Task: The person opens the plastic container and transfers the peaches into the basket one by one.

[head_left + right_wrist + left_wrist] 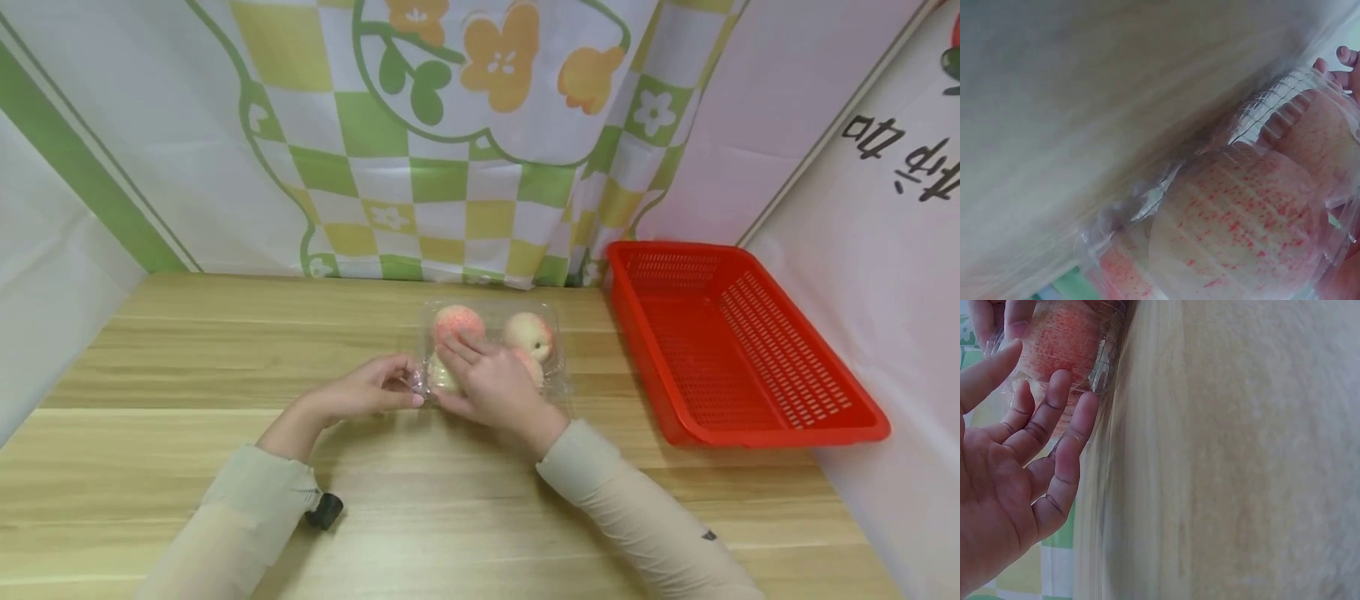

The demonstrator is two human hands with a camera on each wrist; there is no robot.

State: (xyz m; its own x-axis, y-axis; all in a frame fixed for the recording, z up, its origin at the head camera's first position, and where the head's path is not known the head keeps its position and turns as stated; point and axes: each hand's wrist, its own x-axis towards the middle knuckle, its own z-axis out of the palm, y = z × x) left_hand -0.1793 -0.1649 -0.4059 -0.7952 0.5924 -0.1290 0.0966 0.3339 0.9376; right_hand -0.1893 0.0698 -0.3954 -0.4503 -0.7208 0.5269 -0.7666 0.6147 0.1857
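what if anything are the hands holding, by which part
The left hand is at the near-left corner of the clear rectangular plastic container, grip unclear; the right hand only rests on top.

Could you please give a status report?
Left hand at clear container, front-left corner. Right hand over its peaches. Red basket apart, to right. No obstruction seen.

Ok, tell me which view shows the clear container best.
Head: nearly the whole clear container from above, though the right hand covers part. Left wrist shows only a portion, top left; right wrist, a cropped close-up.
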